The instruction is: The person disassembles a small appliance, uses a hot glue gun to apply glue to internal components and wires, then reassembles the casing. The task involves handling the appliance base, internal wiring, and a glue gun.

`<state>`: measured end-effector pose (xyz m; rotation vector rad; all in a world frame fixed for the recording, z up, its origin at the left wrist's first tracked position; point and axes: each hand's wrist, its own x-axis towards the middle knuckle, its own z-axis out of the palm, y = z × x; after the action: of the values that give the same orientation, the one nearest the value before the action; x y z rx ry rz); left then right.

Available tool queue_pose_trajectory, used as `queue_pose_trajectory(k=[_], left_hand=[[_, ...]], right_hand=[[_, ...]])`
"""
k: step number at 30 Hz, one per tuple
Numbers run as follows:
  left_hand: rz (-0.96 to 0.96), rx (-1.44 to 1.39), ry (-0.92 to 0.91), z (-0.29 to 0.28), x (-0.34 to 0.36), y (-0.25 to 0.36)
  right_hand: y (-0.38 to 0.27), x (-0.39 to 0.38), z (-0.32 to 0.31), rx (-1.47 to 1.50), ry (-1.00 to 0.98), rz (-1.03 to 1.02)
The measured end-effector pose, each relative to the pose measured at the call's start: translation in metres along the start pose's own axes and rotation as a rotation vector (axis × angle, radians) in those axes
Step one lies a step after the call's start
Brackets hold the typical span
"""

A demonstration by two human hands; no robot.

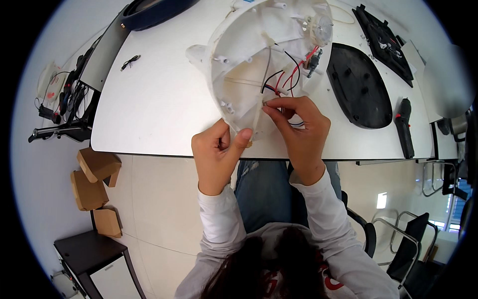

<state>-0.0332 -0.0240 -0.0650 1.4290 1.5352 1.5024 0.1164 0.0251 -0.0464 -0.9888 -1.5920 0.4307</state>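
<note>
A white plastic housing (226, 65) with red, black and grey wires (294, 74) rests on the white table, tipped toward me. My left hand (216, 154) grips its near edge at the lower left, thumb against a pale strip (256, 119) along it. My right hand (294, 129) has thumb and forefinger pinched by that strip, below the wire bundle, on something too small to make out. A clear round part (322, 31) and a small circuit board (312, 62) sit on the housing's right side.
Right of the housing lie a black oval cover (358, 84), a black frame (383, 42) and a black-and-red handheld tool (404, 129). A short cable (129, 63) and dark blue object (154, 11) are at left. Cardboard boxes (89, 192), chairs (408, 249) and a dark cabinet (89, 254) stand below.
</note>
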Motion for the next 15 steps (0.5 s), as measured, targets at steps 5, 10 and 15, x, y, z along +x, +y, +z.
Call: queue_pose_trajectory(k=[5, 10, 15], left_hand=[[0.022, -0.068, 0.035, 0.0029, -0.0009, 0.0025], [0.004, -0.081, 0.029, 0.0023, -0.0008, 0.0002], [0.0, -0.07, 0.002, -0.0007, -0.0015, -0.0011]], right_hand=[[0.0022, 0.0001, 0.0041, 0.011, 0.008, -0.043], [0.0036, 0.0002, 0.003, 0.001, 0.009, -0.068], [0.0048, -0.0009, 0.0036, 0.013, 0.014, -0.083]])
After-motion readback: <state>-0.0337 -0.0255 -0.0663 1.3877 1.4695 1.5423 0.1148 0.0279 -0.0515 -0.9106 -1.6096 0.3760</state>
